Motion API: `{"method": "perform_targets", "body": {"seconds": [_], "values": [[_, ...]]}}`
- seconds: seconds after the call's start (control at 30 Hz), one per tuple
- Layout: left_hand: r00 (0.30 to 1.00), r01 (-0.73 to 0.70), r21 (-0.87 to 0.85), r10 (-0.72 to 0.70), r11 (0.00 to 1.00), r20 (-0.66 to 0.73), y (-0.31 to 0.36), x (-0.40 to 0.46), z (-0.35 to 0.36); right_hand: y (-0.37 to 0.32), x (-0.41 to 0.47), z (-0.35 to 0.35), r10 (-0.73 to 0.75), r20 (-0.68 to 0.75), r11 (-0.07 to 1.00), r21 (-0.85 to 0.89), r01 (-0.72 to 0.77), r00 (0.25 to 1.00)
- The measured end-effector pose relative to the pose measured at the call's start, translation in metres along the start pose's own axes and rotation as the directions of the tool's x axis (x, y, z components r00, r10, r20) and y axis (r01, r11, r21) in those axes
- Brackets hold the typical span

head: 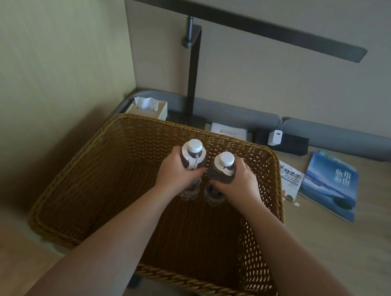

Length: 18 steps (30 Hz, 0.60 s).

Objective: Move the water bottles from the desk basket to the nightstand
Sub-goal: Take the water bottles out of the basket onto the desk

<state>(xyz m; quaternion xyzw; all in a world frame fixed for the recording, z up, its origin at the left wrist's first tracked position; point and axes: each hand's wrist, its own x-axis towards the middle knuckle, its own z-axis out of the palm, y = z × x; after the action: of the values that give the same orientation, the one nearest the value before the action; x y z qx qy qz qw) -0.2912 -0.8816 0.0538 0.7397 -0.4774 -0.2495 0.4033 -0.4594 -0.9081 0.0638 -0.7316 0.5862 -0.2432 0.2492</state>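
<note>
Left hand (173, 172) wrapped around left bottle (191, 158), right hand (239, 181) around right bottle (222, 170). Both bottles upright, side by side between hands, inside wicker basket (101, 175); white caps above fingers.

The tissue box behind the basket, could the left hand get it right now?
Probably not yet. The left hand is wrapped around a water bottle inside the wicker basket, so it's busy. The tissue box itself sits uncovered beyond the basket's far rim.
</note>
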Motion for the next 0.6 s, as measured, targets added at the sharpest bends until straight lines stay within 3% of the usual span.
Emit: {"method": "perform_targets", "body": {"seconds": [0.3, 0.6], "values": [[0.995, -0.081, -0.004, 0.081, 0.997, -0.066, 0.015, 0.001, -0.018, -0.008, -0.002, -0.02, 0.034, -0.147, 0.987, 0.161, -0.009, 0.989], [0.935, -0.356, -0.095, 0.355, 0.93, -0.024, 0.121, 0.005, -0.049, -0.039, -0.011, -0.121, 0.018, -0.371, 0.956, 0.28, 0.093, 0.928]]}}
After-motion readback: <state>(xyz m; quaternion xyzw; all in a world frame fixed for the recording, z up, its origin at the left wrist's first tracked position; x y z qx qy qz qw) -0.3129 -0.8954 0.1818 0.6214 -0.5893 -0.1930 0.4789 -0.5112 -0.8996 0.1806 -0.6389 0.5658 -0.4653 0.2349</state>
